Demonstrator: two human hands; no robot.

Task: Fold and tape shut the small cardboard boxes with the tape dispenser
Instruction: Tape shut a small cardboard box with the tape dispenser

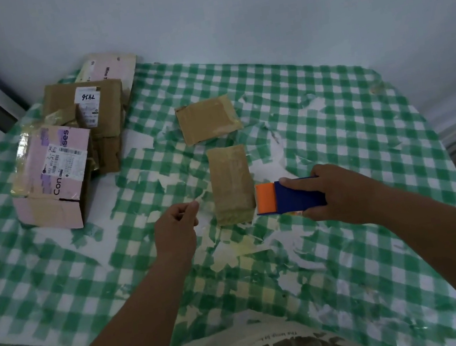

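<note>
Head view: far left, heap of larger boxes [76, 138], pink one in front, count unclear. Left hand [174, 230] curled, holding nothing visible. Two small cardboard boxes: near box [231, 184] between hands, far box [207, 119] behind. Right hand [339, 193] gripping one tape dispenser [289, 195], orange end touching near box. Checked tablecloth [331, 113] underneath.

The tabletop [316, 115] wears a green-and-white checked cloth, its print worn away in ragged white and yellowish patches, and on it stand two plain brown cardboard boxes, the nearer box [231, 184] glossed with clear tape and the farther box [207, 119] likewise brown. The tape dispenser [291, 195] is deep blue with a bright orange front end. At the far left a pale pink box [49, 178] carries purple lettering and a white barcoded label, beside brown flattened cartons [99, 115] bearing a white label
</note>
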